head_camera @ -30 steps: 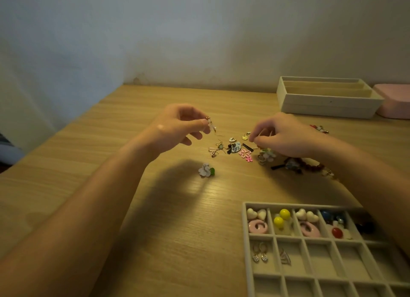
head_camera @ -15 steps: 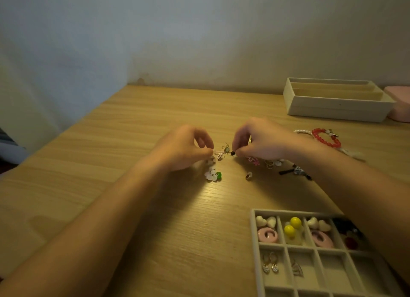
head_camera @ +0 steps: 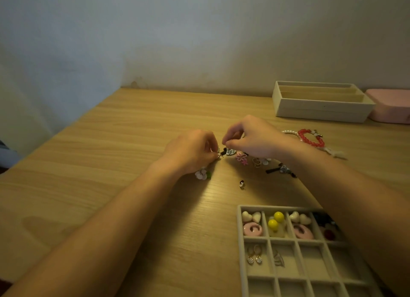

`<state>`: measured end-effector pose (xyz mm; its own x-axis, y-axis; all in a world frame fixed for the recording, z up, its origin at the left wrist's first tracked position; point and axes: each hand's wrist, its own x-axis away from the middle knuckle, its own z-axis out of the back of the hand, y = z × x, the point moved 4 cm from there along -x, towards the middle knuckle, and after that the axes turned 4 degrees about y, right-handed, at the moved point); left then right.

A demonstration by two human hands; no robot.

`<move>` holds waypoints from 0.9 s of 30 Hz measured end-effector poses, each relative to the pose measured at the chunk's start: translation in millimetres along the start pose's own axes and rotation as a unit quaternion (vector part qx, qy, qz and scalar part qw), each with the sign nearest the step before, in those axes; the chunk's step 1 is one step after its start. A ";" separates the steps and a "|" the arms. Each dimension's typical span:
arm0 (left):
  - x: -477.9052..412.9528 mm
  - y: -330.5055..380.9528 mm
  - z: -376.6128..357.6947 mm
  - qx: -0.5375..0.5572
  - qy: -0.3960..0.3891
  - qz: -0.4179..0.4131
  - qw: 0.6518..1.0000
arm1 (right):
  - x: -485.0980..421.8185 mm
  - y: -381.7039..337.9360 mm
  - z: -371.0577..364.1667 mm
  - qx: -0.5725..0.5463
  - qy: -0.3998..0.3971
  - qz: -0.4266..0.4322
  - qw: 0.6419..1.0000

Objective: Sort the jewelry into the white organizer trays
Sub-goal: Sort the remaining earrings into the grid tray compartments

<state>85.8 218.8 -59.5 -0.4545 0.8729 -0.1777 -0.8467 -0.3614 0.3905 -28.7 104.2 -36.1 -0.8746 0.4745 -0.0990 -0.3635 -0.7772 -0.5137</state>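
Loose jewelry lies in a small pile mid-table: a pink flower piece [head_camera: 241,157], a black-and-white heart piece [head_camera: 230,151], a white flower piece with green [head_camera: 202,174] and a small ring [head_camera: 241,183]. My left hand [head_camera: 190,151] rests low on the table at the pile's left edge, its fingertips pinched on a small thin earring. My right hand [head_camera: 253,137] hovers over the pile with thumb and forefinger pinched at a small piece beside the heart. The compartment tray [head_camera: 240,241] at front right holds hearts, pink rings, yellow balls and drop earrings.
A long white slotted tray [head_camera: 319,112] stands at the back right beside a pink box [head_camera: 390,107]. A red bead bracelet [head_camera: 310,138] and a pearl strand [head_camera: 288,132] lie right of my right hand. The wall runs along the table's far edge.
My left hand came down from above the table to the pile with the small earring. My right hand moved left toward it, and the two hands now nearly touch.
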 end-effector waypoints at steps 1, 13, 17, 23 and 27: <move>-0.1 1.0 -0.8 0.006 -0.001 -0.001 1.000 | 0.2 -1.6 -2.9 0.000 -0.005 0.001 1.000; 6.7 26.6 3.4 0.070 -0.011 -0.008 0.997 | 32.0 4.6 7.7 -0.064 0.013 -0.010 0.998; 20.5 41.8 14.4 0.183 -0.036 -0.018 0.982 | 57.4 0.2 20.9 -0.147 0.018 -0.017 0.989; 56.8 73.8 34.9 0.253 -0.073 -0.054 0.963 | 105.3 -11.3 38.4 -0.252 0.025 -0.007 0.967; 79.2 91.7 40.1 0.282 -0.070 -0.068 0.954 | 135.6 -17.2 42.2 -0.276 0.015 -0.004 0.961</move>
<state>-16.8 267.9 -1.5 -0.2753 0.9488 -0.1546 -0.5936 -0.0413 0.8037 -154.6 164.5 -4.7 -0.8602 0.4973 -0.1129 -0.1376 -0.4395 -0.8876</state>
